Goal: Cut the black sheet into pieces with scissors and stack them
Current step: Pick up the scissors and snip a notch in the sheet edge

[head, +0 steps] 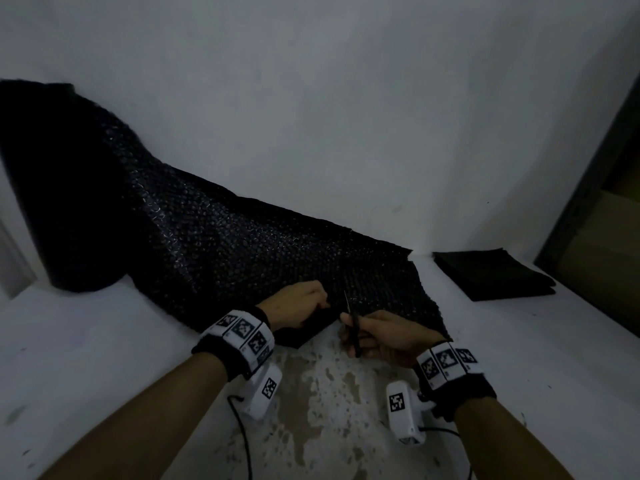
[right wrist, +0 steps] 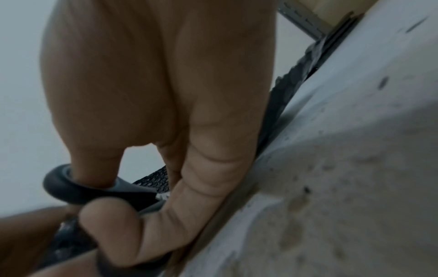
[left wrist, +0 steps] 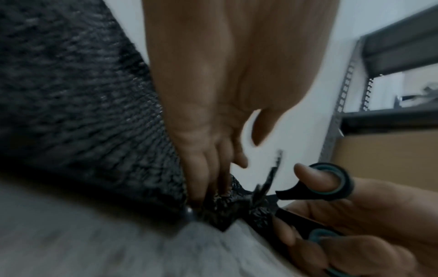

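I've got my left hand point(head: 298, 306) pinching the near edge of the black sheet point(head: 221, 244), fingers point(left wrist: 201, 168) curled down onto a crumpled bit of it just beside the cut line. My right hand point(head: 384, 336) is closed through the loops of the scissors point(head: 353, 327), thumb in one ring, other fingers in the lower one. The blades point away from me, into the sheet's near edge; the left wrist view shows them parted at the edge, though it's blurred.

The sheet lies across the middle of the desk point(head: 104, 341), running from a big dark roll point(head: 59, 188) at the far left corner down to the near edge by my hands. Its right end stops just short of a stack of cut pieces point(head: 491, 275) at the far right side of the desk, apart from the sheet.

Handling, my guess: bubbled plastic wrap texture, so light, soft, floppy, somewhat slick. It bunches under the fingers instead of staying flat, as the crumple at my left hand shows. It won't hold a line alone, so it needs tension. Best hold is right at the near edge, close to the blades on the left of the cut, pulling gently sideways so the scissors bite rather than fold the film. The roll looks bulky enough to anchor the far end.

Worn patch in the desk surface point(head: 329, 393) under my wrists, cables trailing from the wrist cameras.
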The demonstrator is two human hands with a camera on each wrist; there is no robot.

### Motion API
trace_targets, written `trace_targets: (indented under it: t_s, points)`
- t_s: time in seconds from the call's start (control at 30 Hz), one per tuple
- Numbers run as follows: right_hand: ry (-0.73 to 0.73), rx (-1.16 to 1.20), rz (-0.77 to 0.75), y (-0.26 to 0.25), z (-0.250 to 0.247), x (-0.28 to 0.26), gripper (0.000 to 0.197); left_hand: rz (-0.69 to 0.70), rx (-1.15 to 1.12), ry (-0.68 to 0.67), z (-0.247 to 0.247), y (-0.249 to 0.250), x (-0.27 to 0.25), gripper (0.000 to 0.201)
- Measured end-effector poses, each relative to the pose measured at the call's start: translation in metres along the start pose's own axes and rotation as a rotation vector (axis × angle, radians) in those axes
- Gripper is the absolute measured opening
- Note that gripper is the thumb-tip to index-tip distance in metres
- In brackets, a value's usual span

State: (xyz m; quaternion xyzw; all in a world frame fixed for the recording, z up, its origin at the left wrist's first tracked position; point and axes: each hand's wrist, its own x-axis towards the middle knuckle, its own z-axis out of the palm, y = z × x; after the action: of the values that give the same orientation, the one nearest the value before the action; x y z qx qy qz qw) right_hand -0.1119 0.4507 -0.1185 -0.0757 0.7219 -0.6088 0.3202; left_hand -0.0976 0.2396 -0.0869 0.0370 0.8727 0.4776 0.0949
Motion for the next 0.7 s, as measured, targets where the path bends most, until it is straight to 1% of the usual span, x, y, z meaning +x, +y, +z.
trace_targets:
  t_s: [0.03, 0.07, 0.1, 0.13, 0.2, 0.23, 0.27, 0.33, 0.4, 0.6, 0.67, 0.7]
  points:
    - [-0.002, 0.004, 0.000, 0.001, -0.001, 0.000, 0.054, 0.068, 0.176, 0.051, -0.004, 0.000, 0.004, 0.018]
    - [-0.006, 0.005, -0.002, 0.002, -0.001, -0.001, 0.052, 0.121, 0.333, 0.068, -0.007, 0.001, 0.007, 0.012]
    - [-0.006, 0.006, -0.002, 0.001, -0.001, -0.001, 0.051, 0.143, 0.459, 0.048, -0.009, 0.002, 0.011, 0.014]
    - [-0.005, 0.011, -0.001, 0.001, -0.001, -0.002, 0.050, 0.141, 0.563, 0.008, -0.009, 0.001, 0.015, 0.027]
    - [-0.005, 0.033, 0.010, 0.001, -0.001, -0.003, 0.053, 0.087, 0.697, -0.132, -0.004, 0.001, 0.021, 0.061]
    - [-0.006, 0.038, 0.017, 0.000, -0.001, -0.002, 0.056, 0.054, 0.746, -0.201, -0.002, 0.002, 0.023, 0.072]
    - [-0.007, 0.039, 0.023, -0.001, -0.001, -0.003, 0.058, 0.025, 0.792, -0.251, -0.001, 0.003, 0.024, 0.078]
    - [-0.001, 0.037, 0.030, -0.001, -0.002, -0.001, 0.063, -0.002, 0.836, -0.293, -0.001, 0.003, 0.027, 0.080]
    - [0.004, 0.022, 0.039, -0.002, -0.002, 0.001, 0.066, -0.007, 0.844, -0.303, 0.000, 0.003, 0.027, 0.080]
    - [-0.017, -0.044, 0.022, 0.003, -0.005, 0.005, 0.074, 0.011, 0.850, -0.262, 0.003, 0.000, 0.027, 0.083]
    - [-0.021, -0.048, 0.016, 0.003, -0.004, 0.005, 0.071, 0.017, 0.855, -0.260, 0.003, -0.001, 0.026, 0.083]
    - [-0.025, -0.043, 0.011, 0.003, -0.003, 0.004, 0.066, 0.015, 0.856, -0.259, 0.002, -0.002, 0.027, 0.084]
